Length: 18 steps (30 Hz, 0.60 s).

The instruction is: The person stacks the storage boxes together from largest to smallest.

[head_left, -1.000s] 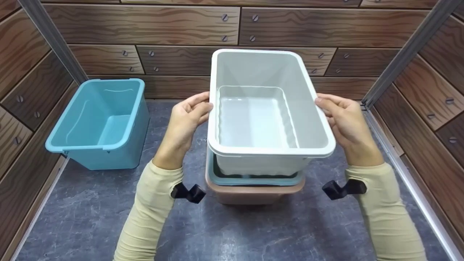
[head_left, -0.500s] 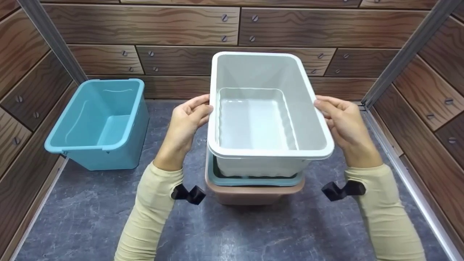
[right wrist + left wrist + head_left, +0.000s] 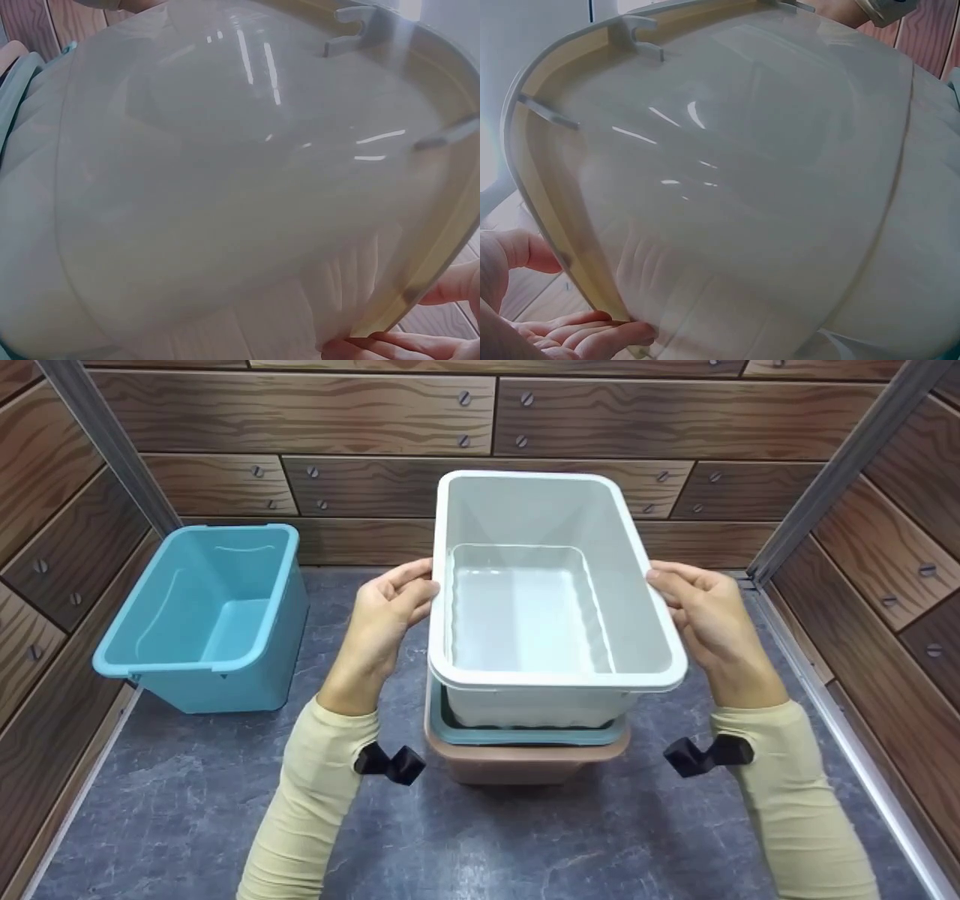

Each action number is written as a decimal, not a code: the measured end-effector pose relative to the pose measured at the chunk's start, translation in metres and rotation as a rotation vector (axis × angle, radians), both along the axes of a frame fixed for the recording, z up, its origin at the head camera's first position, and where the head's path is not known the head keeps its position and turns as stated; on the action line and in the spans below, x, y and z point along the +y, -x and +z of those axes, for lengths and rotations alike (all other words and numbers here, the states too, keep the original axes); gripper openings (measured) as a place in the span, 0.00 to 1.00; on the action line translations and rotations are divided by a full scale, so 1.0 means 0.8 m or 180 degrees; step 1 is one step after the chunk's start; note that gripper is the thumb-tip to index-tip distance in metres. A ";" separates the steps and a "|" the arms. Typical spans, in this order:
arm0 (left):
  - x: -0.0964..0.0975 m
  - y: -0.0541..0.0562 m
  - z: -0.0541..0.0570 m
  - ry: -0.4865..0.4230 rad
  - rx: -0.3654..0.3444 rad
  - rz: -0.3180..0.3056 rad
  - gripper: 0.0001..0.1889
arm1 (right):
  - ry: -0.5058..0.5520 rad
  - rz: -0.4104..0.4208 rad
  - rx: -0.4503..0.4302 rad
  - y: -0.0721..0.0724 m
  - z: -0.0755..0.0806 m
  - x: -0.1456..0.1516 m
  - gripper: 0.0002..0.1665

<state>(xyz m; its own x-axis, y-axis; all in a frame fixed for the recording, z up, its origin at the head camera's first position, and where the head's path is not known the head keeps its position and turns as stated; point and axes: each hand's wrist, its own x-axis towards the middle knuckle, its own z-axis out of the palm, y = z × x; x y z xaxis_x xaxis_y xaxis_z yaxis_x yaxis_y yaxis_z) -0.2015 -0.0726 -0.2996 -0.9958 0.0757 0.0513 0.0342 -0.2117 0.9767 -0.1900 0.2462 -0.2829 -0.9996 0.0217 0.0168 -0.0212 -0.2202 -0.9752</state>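
A white plastic storage bin (image 3: 536, 619) is held by both hands above a stack of bins, its lower part inside the top one. My left hand (image 3: 379, 619) pinches its left rim, thumb on the edge and fingers beneath. On the opposite rim my right hand (image 3: 716, 615) pinches in the same way. Under it sit a blue bin (image 3: 525, 736) and, around that one, a pinkish-brown bin (image 3: 517, 765). In the left wrist view the white bin's outer wall (image 3: 742, 165) fills most of the picture, and fingers (image 3: 607, 337) curl under its lip.
A turquoise bin (image 3: 217, 686) stands upright at the left on the dark grey floor (image 3: 225, 810). Wood-patterned walls (image 3: 667, 416) with metal corner posts (image 3: 832, 472) surround the space. Black wrist mounts (image 3: 390, 763) sit on both sleeves.
The white bin has sunk slightly toward the stack and shifted a little left. Both hands have moved down with it, still holding its rims. The turquoise bin stays put.
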 end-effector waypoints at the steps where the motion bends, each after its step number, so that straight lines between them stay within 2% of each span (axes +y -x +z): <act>1: 0.000 0.000 0.000 -0.0007 -0.0009 0.0003 0.25 | -0.0004 0.0000 -0.0001 0.000 0.000 0.000 0.09; 18: 0.002 0.001 -0.003 0.0065 -0.0081 0.0036 0.25 | -0.0173 -0.0034 -0.0030 0.001 -0.004 0.001 0.13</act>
